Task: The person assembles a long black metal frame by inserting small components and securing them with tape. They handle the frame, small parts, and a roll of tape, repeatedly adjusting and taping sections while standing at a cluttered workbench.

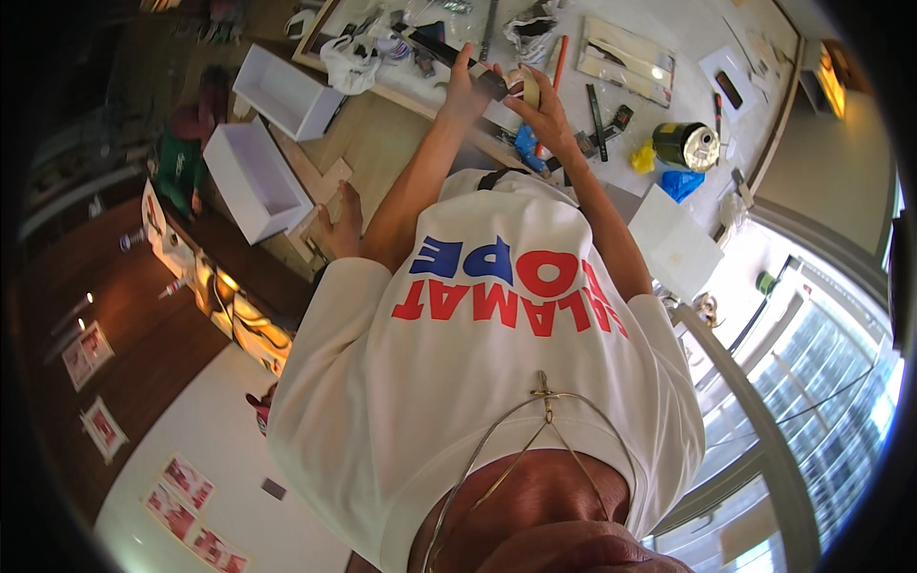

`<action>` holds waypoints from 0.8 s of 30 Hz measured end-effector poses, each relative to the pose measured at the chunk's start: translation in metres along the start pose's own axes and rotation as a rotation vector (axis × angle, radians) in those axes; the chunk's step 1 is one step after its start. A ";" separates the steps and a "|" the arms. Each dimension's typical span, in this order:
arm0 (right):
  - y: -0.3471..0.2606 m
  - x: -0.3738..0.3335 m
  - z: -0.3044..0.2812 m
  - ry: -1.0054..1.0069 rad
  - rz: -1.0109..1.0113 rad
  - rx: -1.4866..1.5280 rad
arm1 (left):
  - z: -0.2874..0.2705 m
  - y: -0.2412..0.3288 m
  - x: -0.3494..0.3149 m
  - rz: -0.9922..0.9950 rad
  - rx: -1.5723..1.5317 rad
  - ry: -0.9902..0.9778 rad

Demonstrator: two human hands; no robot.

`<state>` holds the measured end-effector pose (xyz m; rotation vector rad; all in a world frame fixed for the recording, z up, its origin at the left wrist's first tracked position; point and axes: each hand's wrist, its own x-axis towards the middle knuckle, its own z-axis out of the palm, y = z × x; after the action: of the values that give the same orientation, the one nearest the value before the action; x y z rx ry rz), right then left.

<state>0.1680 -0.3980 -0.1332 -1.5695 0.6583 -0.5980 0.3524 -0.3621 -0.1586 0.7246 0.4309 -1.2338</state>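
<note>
My left hand (465, 93) is closed around a long, dark, flat-sided bar (437, 48), which slants from the upper left down to the right. Close by its lower end, my right hand (546, 116) grips a roll of cream-coloured tape (528, 91). The tape roll is right beside the bar's end; whether they touch I cannot tell. Both hands are over the near edge of a cluttered worktable (693, 33). A blue crumpled thing (528, 150) and a thin red stick (562, 62) lie near my right hand.
To the right on the table stand a black-and-yellow tin (688, 146), blue plastic (681, 184), a yellow bag (642, 157) and a phone (729, 89). White open boxes (256, 181) lie at left. Another person's hand (343, 222) is by my left elbow; a person in green (179, 167) is farther left.
</note>
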 end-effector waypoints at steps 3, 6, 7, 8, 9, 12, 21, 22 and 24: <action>-0.003 -0.008 -0.008 0.065 -0.045 -0.018 | 0.018 -0.019 -0.018 -0.122 0.083 -0.051; -0.009 -0.024 -0.012 0.101 -0.024 0.052 | -0.004 -0.031 0.000 -0.190 0.114 -0.095; -0.012 -0.028 -0.013 0.179 -0.104 -0.129 | 0.002 -0.040 -0.012 -0.205 0.193 -0.150; -0.015 -0.032 -0.013 0.255 -0.183 -0.313 | 0.009 -0.048 -0.021 -0.219 0.270 -0.206; -0.022 -0.038 -0.010 0.320 -0.258 -0.496 | 0.013 -0.052 -0.022 -0.197 0.342 -0.178; -0.048 -0.046 -0.012 0.317 -0.065 -0.358 | 0.017 -0.064 -0.039 -0.183 0.315 -0.208; -0.110 -0.036 -0.094 0.119 -0.067 -0.696 | -0.007 -0.064 -0.062 0.104 1.531 -0.688; -0.112 -0.041 -0.098 0.061 -0.044 -0.729 | -0.013 -0.068 -0.060 0.371 1.681 -0.645; -0.120 -0.056 -0.104 0.064 -0.147 -0.771 | -0.001 -0.084 -0.048 0.657 1.650 -0.754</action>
<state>0.0638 -0.4226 -0.0038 -2.3380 0.8875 -0.5298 0.2579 -0.3411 -0.1497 1.4574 -1.5401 -0.9030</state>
